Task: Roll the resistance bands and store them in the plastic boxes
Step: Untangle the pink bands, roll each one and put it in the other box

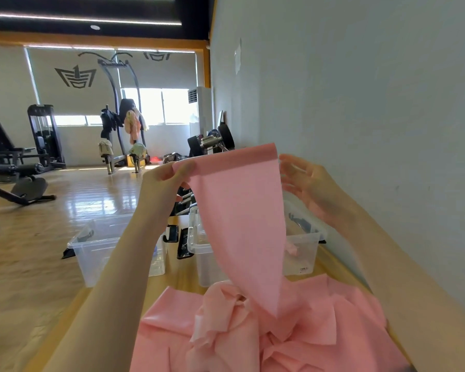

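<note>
A pink band [242, 224] hangs upright in the air, its top edge folded into a narrow strip, its lower end running down into a crumpled heap of pink bands [266, 331] on the wooden bench [177, 277]. The left hand [164, 175] pinches the top left corner of the strip between thumb and fingers, while the right hand [304, 181] stands just beside the right edge with fingers spread and straight, gripping nothing. Beyond the heap two clear plastic boxes sit side by side on the bench, the left box [97, 251] and the right box [301, 253], with dumbbells [212, 143] along the wall [360, 103] and gym machines [43, 135] across the wooden floor [38, 224].
</note>
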